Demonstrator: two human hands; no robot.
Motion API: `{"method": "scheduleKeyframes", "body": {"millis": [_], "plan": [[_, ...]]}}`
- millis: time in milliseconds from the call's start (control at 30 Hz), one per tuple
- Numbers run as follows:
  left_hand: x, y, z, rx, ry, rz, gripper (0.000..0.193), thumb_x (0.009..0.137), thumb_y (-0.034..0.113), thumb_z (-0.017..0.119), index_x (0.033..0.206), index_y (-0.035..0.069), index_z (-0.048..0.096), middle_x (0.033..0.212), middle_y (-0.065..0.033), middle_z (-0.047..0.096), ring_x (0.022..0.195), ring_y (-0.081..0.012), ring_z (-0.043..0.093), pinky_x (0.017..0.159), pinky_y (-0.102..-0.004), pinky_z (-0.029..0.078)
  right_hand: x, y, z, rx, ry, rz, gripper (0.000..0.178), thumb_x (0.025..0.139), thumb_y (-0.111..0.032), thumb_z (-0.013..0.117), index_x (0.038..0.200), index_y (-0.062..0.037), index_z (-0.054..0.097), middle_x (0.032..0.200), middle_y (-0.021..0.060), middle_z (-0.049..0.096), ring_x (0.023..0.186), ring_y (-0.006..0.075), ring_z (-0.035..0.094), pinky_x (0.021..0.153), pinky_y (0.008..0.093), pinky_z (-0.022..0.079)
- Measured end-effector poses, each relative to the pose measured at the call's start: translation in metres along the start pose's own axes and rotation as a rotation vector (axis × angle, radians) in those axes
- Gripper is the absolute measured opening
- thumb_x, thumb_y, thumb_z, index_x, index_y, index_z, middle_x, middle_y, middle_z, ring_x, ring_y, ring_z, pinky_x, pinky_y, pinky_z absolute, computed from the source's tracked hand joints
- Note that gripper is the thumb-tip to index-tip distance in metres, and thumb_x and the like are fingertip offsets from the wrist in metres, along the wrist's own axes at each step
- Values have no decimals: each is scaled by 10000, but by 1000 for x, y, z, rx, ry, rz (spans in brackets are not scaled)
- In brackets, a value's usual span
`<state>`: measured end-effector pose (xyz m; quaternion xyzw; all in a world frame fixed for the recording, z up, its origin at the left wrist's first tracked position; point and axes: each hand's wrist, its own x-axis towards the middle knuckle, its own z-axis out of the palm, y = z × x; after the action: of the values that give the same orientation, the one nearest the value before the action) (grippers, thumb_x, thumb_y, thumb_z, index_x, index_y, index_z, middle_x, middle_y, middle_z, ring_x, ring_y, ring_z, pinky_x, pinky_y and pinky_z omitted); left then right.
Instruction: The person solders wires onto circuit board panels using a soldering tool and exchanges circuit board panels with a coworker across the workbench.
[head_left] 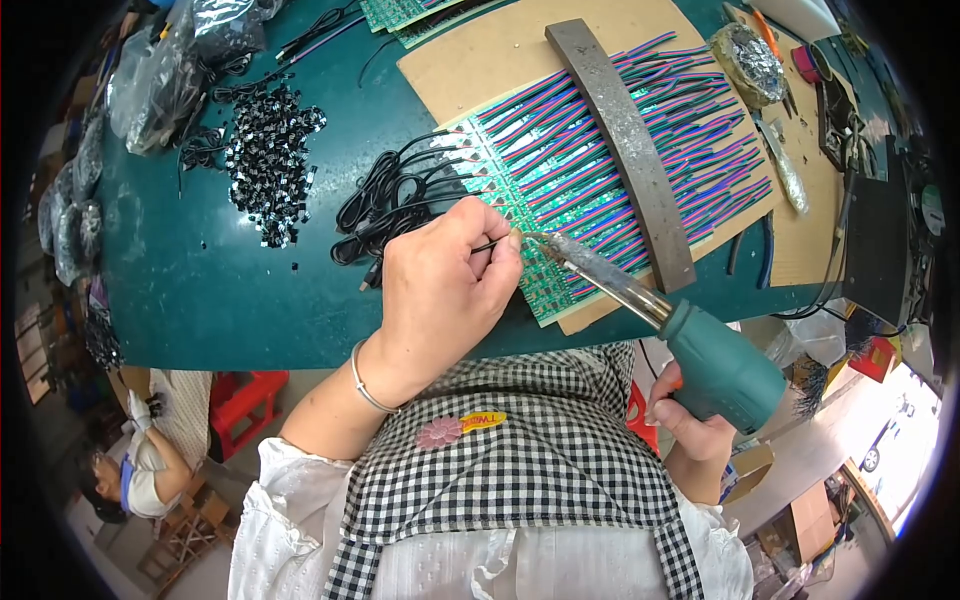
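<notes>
My left hand (440,280) is closed in a pinch on a thin black cable (484,246) above the near left part of a green circuit board panel (548,295). My right hand (692,425) grips a green soldering gun (725,365) with an orange trigger. The gun's metal tip reaches the panel close beside my left fingertips; whether it touches the cable is too small to tell. Several black cables (400,195) run from the panel's left edge into a coiled bunch. Rows of multicoloured wires (720,150) extend to the right, under a heavy metal bar (625,150).
Cardboard (450,75) lies under the panel. On the left are a heap of small black parts (268,160) and plastic bags (150,95). A foil-wrapped tin (748,62) stands at the far right. Another person (145,470) sits at lower left, beside a red stool (245,405).
</notes>
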<state>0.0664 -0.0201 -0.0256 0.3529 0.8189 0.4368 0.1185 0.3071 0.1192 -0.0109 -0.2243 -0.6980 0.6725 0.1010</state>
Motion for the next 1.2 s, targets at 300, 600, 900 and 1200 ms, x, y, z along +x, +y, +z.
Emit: {"method": "scheduleKeyframes", "body": {"millis": [300, 600, 900, 1200], "plan": [[-1, 1, 1, -4, 10, 10, 153, 715, -2, 652, 704, 36, 505, 511, -36, 483, 405, -129, 459, 395, -267, 358, 8, -10, 13, 274, 240, -25, 611, 693, -187, 775, 1110, 136, 466, 548, 103, 540, 415, 152, 512, 386, 209, 394], [-1, -1, -1, -25, -3, -16, 129, 723, 11, 654, 726, 36, 527, 539, -49, 518, 417, -144, 494, 398, -282, 380, 9, -12, 17, 279, 273, -7, 620, 680, -198, 786, 1099, 134, 473, 567, 107, 544, 410, 155, 507, 390, 214, 406], [-16, -9, -45, 204, -52, 187, 92, 732, -11, 663, 799, 10, 605, 719, -87, 618, 603, -207, 597, 546, -290, 487, 9, -14, 3, 271, 229, 30, 651, 676, -193, 775, 1138, 123, 442, 585, 109, 534, 412, 154, 501, 379, 224, 396], [18, -38, -139, 77, 71, -213, 57, 786, 40, 636, 805, -11, 652, 737, -35, 657, 664, -77, 568, 602, -231, 457, 9, -13, -10, 148, 224, -36, 665, 703, -216, 761, 1166, 84, 391, 597, 86, 529, 406, 141, 492, 379, 224, 405]]}}
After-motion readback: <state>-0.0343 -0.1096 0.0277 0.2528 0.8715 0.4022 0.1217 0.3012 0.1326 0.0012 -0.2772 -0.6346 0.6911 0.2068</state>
